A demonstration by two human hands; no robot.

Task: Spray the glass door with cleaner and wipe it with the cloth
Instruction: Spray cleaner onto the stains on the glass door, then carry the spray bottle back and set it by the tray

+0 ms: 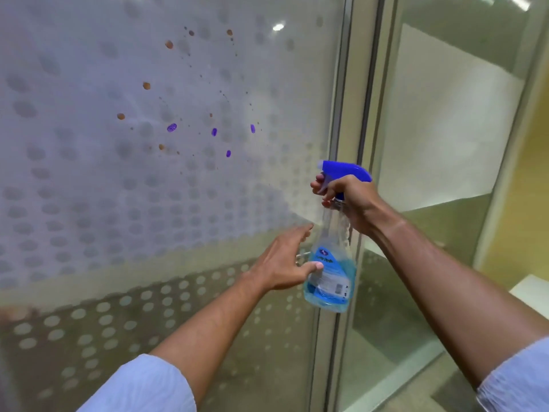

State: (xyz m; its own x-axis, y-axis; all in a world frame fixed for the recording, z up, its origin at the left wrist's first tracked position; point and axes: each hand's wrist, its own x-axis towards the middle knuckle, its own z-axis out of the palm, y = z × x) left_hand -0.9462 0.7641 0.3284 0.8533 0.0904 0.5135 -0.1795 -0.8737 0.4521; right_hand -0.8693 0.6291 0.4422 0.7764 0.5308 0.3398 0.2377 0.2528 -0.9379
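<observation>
Right hand (350,200) clamped round neck of spray bottle (329,263), fingers (319,181) on trigger, blue nozzle aimed up-left at glass door (89,203); likely about to spray. Brown and purple spots (172,127) lie above-left of hand. Left hand (285,263) open, fingers spread, thumb touching bottle's lower body, apparently steadying it. Cloth not in view.

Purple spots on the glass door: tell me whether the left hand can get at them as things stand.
Probably yes. The left hand is open and empty beside the spray bottle, and nothing lies between it and the purple spots above it.
</observation>
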